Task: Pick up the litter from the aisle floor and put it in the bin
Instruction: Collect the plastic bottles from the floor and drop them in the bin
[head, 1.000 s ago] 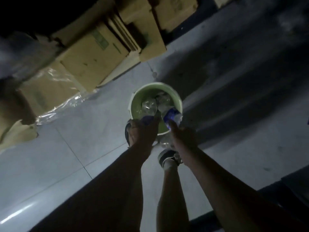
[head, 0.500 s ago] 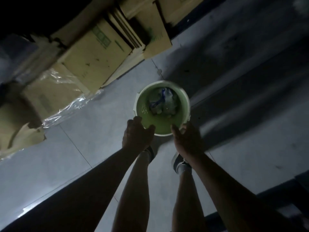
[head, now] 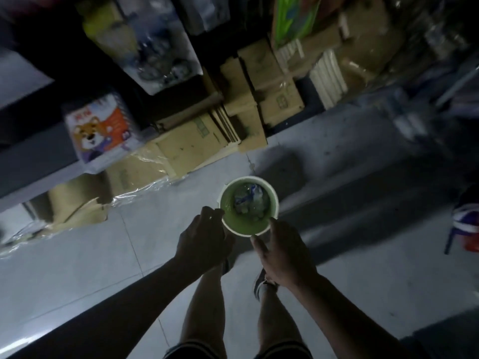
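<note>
A round green bin [head: 233, 224] with a white rim stands on the grey tiled aisle floor in front of my feet. Crumpled clear plastic litter with a blue label [head: 249, 201] lies inside it. My left hand [head: 204, 237] hovers just left of the bin's near rim, fingers loosely curled, holding nothing. My right hand [head: 282, 252] hangs at the near right of the rim, fingers relaxed and spread, holding nothing. Neither hand visibly touches the bin.
Flattened cardboard boxes [head: 191, 143] and clear plastic sheeting [head: 140, 190] lie along the shelf base to the left and beyond the bin. A pack with a cartoon dog [head: 101, 130] sits on the shelf. A stool with something red and blue [head: 466, 224] stands at the right edge.
A second ago both hands were pushing plastic litter into the bin. The litter now lies inside, both hands have drawn back holding nothing, and my view has risen to show the shelves.
</note>
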The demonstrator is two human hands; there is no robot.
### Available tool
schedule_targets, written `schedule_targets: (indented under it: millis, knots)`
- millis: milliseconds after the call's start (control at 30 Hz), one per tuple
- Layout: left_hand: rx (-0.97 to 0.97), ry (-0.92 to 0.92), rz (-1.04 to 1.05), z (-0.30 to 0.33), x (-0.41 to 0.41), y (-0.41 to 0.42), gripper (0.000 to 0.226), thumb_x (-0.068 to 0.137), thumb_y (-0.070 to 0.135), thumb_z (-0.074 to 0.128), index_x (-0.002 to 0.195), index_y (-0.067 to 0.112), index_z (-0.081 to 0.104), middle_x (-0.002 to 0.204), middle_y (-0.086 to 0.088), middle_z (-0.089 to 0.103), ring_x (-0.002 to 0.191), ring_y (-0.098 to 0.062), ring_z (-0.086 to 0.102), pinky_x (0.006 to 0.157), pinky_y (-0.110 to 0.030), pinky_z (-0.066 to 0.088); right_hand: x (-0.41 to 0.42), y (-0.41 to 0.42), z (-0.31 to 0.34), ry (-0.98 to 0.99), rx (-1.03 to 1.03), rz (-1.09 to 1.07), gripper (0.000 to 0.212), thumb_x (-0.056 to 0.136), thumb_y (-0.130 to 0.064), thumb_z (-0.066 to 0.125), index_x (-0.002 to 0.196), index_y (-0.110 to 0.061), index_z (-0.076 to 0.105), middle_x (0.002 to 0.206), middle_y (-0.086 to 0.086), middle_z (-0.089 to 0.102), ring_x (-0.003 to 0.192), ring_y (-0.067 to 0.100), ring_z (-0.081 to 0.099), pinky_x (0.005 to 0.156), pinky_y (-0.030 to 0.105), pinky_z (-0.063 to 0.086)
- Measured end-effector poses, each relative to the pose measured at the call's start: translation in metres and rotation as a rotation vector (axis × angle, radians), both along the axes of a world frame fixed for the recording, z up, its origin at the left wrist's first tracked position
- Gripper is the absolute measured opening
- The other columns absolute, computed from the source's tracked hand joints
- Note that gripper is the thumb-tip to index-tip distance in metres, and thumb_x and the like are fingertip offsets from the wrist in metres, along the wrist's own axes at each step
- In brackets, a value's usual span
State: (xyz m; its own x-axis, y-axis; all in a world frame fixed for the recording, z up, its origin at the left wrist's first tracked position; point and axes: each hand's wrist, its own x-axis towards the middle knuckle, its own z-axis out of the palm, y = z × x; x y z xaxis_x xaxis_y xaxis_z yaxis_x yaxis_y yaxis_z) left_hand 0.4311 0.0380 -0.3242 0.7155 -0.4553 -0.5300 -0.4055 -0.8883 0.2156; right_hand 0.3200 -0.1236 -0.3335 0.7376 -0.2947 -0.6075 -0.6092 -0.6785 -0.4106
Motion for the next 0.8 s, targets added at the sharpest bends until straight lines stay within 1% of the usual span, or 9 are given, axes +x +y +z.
schedule_targets:
  millis: [100, 167, 200, 267, 367, 500, 567, 667, 800]
  knots:
    - [-0.004, -0.034, 0.076, 0.052, -0.009, 0.002, 0.060, 0.090, 0.062, 0.046, 0.134, 0.021, 0.053, 0.129, -0.002, 0.054, 0.099, -0.021, 0.067, 0.067, -0.035, 0.057, 0.000, -0.015, 0.046, -0.034, -0.018, 0.062, 0.069, 0.096, -0.063, 0.044, 0.147, -0.017, 0.041, 0.139, 0.006, 0.053, 0.125, 0.021, 0.050, 0.095, 0.037, 0.051]
    - [-0.004, -0.022, 0.151, 0.086, -0.018, 0.009, 0.058, 0.093, 0.057, 0.054, 0.139, 0.022, 0.049, 0.138, -0.002, 0.048, 0.106, -0.021, 0.063, 0.072, -0.033, 0.056, -0.003, -0.021, 0.076, -0.049, -0.019, 0.077, 0.068, 0.095, -0.061, 0.046, 0.144, -0.014, 0.044, 0.135, 0.009, 0.054, 0.122, 0.025, 0.051, 0.093, 0.039, 0.051]
    - [-0.020, -0.023, 0.184, 0.103, -0.024, 0.015, 0.058, 0.094, 0.054, 0.056, 0.141, 0.022, 0.047, 0.141, -0.002, 0.046, 0.107, -0.021, 0.062, 0.073, -0.032, 0.056, -0.005, -0.023, 0.091, -0.053, -0.025, 0.082, 0.066, 0.095, -0.061, 0.047, 0.141, -0.013, 0.046, 0.132, 0.010, 0.055, 0.119, 0.026, 0.051, 0.091, 0.039, 0.051]
    - [-0.034, -0.037, 0.231, 0.136, -0.039, 0.029, 0.059, 0.093, 0.051, 0.058, 0.143, 0.022, 0.044, 0.142, -0.002, 0.043, 0.106, -0.020, 0.060, 0.072, -0.031, 0.054, -0.011, -0.021, 0.118, -0.067, -0.033, 0.090, 0.063, 0.096, -0.060, 0.047, 0.137, -0.012, 0.048, 0.130, 0.011, 0.055, 0.116, 0.026, 0.052, 0.089, 0.038, 0.049]
    - [-0.034, -0.043, 0.329, 0.180, -0.062, 0.054, 0.059, 0.093, 0.050, 0.057, 0.143, 0.023, 0.043, 0.142, 0.001, 0.042, 0.112, -0.020, 0.058, 0.076, -0.034, 0.053, -0.023, -0.010, 0.156, -0.110, -0.011, 0.135, 0.064, 0.096, -0.058, 0.049, 0.141, -0.014, 0.046, 0.134, 0.009, 0.054, 0.118, 0.025, 0.051, 0.092, 0.039, 0.050]
    - [-0.053, -0.082, 0.464, 0.223, -0.097, 0.094, 0.056, 0.092, 0.048, 0.056, 0.141, 0.022, 0.045, 0.139, 0.001, 0.046, 0.113, -0.021, 0.059, 0.078, -0.037, 0.054, -0.034, 0.023, 0.195, -0.165, 0.006, 0.219, 0.064, 0.094, -0.052, 0.057, 0.143, -0.013, 0.048, 0.137, 0.010, 0.056, 0.121, 0.028, 0.053, 0.094, 0.039, 0.050]
    - [-0.055, -0.082, 0.544, 0.239, -0.118, 0.118, 0.056, 0.093, 0.048, 0.055, 0.141, 0.021, 0.044, 0.139, 0.000, 0.047, 0.113, -0.022, 0.058, 0.079, -0.038, 0.053, -0.038, 0.046, 0.210, -0.148, 0.010, 0.294, 0.066, 0.093, -0.056, 0.055, 0.144, -0.015, 0.046, 0.139, 0.010, 0.056, 0.124, 0.028, 0.053, 0.096, 0.039, 0.051]
    - [-0.056, -0.113, 0.676, 0.260, -0.155, 0.154, 0.055, 0.095, 0.049, 0.053, 0.142, 0.021, 0.044, 0.139, 0.000, 0.047, 0.116, -0.023, 0.057, 0.083, -0.039, 0.053, -0.044, 0.085, 0.230, -0.120, 0.014, 0.424, 0.067, 0.094, -0.059, 0.050, 0.147, -0.018, 0.042, 0.144, 0.010, 0.053, 0.129, 0.029, 0.050, 0.098, 0.038, 0.048]
    - [-0.071, -0.173, 0.859, 0.283, -0.211, 0.206, 0.054, 0.099, 0.050, 0.047, 0.143, 0.020, 0.044, 0.140, -0.001, 0.046, 0.120, -0.023, 0.056, 0.086, -0.038, 0.051, -0.056, 0.142, 0.257, -0.118, 0.032, 0.650, 0.064, 0.099, -0.056, 0.046, 0.151, -0.019, 0.036, 0.153, 0.008, 0.041, 0.141, 0.027, 0.035, 0.109, 0.038, 0.035]
